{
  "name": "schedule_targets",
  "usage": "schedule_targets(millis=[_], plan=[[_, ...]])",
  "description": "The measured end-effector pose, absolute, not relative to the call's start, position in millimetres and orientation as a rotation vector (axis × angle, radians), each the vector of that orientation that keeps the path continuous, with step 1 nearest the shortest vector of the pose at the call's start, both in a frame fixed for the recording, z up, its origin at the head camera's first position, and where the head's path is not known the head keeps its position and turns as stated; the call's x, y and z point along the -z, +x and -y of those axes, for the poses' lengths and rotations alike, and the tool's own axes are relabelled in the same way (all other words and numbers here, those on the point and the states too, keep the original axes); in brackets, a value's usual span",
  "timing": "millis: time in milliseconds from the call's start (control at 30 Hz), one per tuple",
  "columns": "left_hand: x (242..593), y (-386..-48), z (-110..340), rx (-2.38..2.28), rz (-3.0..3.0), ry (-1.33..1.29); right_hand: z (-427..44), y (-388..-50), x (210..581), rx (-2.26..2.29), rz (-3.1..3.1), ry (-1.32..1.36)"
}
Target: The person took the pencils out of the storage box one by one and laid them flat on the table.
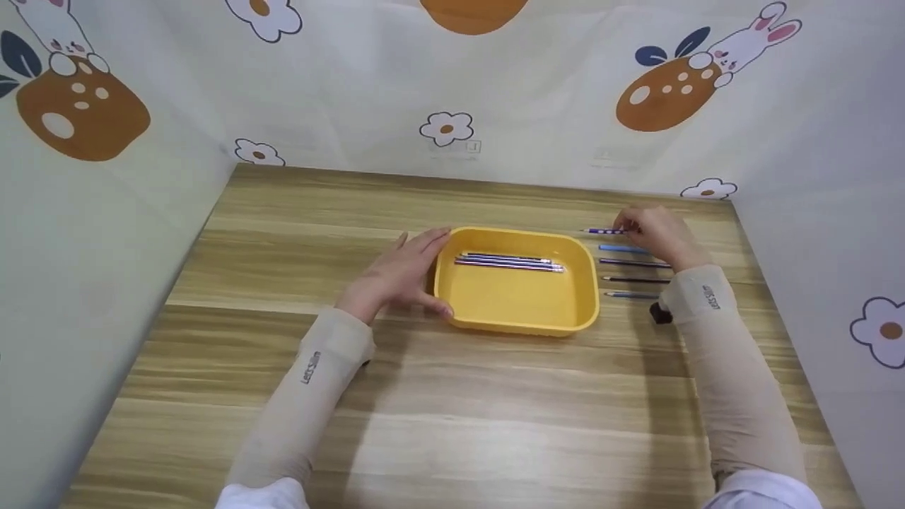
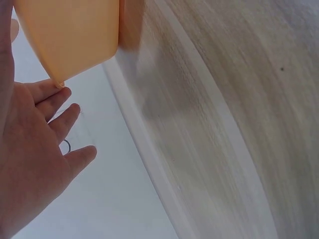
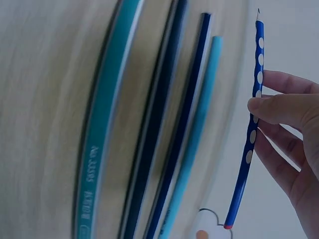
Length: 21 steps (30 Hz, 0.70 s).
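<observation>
A yellow plastic tray (image 1: 516, 329) stands on the wooden table, with several striped pencils (image 1: 508, 266) lying side by side in it. Against the tray's left side rests my left hand (image 1: 396, 276), fingers spread, thumb near the front corner; the left wrist view has fingertips touching the rim. To the right of the tray, my right hand (image 1: 657, 230) pinches a dark blue pencil with white dots (image 3: 241, 179) between thumb and fingers. Its sharpened tip points left in the head view. Nearer me, a light blue pencil (image 1: 621, 248) lies beside that hand.
Below the light blue pencil lie a dark blue pencil (image 1: 629, 262), a blackish pencil (image 1: 633, 280) and a teal pencil (image 1: 629, 295), roughly parallel. Patterned cloth walls (image 1: 353, 106) enclose the table (image 1: 452, 424) at the back and both sides.
</observation>
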<state>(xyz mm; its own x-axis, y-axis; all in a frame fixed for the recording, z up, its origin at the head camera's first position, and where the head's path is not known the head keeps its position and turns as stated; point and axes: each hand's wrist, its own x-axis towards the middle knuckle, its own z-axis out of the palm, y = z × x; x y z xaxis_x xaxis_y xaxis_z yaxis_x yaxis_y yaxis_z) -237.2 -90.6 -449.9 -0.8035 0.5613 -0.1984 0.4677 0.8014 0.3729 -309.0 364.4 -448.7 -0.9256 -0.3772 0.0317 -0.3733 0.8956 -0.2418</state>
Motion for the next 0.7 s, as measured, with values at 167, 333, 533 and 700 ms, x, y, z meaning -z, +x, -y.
schedule_targets(millis=[167, 333, 533, 700], plan=[[450, -237, 90, -0.411, -2.700, 0.789, -372, -316, 458, 0.306, -3.044, -0.533], [449, -236, 89, -0.426, -2.694, 0.805, -380, -321, 464, 0.289, -3.044, -0.462], [450, -236, 90, -0.410, -2.708, 0.830, -384, -322, 469, 0.313, -3.035, -0.462], [452, -238, 91, -0.408, -2.716, 0.833, -384, -324, 470, 0.334, -3.012, -0.469]])
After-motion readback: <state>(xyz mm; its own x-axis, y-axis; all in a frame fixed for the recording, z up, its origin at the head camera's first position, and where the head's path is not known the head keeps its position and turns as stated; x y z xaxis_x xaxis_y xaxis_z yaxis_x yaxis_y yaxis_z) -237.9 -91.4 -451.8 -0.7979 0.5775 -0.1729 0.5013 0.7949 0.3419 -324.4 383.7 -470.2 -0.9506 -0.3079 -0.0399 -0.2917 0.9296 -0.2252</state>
